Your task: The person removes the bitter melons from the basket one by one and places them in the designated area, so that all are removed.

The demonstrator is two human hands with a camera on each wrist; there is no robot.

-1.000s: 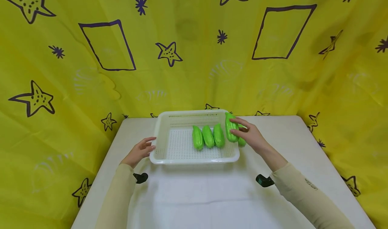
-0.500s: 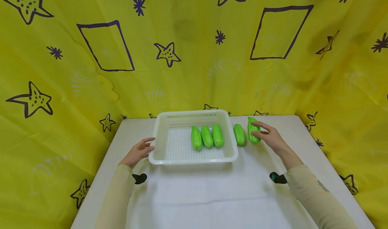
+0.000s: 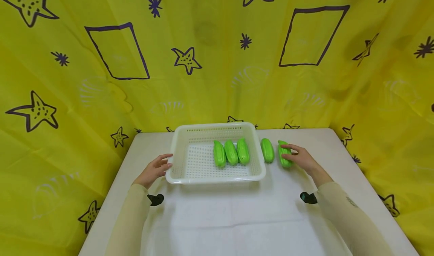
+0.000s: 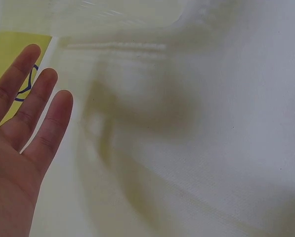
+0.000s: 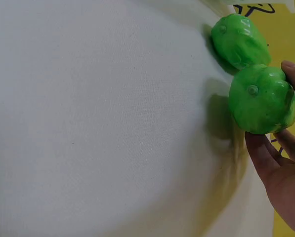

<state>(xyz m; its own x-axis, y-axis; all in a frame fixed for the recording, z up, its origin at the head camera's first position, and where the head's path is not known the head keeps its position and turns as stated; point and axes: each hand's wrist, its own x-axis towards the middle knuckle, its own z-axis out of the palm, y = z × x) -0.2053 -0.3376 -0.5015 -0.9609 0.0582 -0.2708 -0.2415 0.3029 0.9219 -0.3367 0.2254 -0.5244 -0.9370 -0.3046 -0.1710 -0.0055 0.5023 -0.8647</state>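
A white plastic basket [image 3: 215, 180] sits on the table with three glossy green gourds [image 3: 231, 152] side by side in its right half. At the basket's left rim is my left hand [image 3: 154, 171], its fingertips right at the edge; in the left wrist view its fingers look straight and apart. My right hand [image 3: 300, 158] pinches another green gourd [image 5: 261, 101], ridged lengthwise, between thumb and fingers, upright on the right of the basket and close over the table. Between it and the basket lies one more gourd [image 3: 267, 150], just outside the right rim.
The white-covered table [image 3: 223, 222] runs up to a yellow curtain [image 3: 213, 90] printed with starfish, which hangs behind it and along both sides. Dark wrist-camera mounts [image 3: 307, 198] stick out beneath the sleeves.
My right hand has carried its gourd from over the basket's right rim out to the right, then lowered it towards the table. The left hand stays at the left rim.
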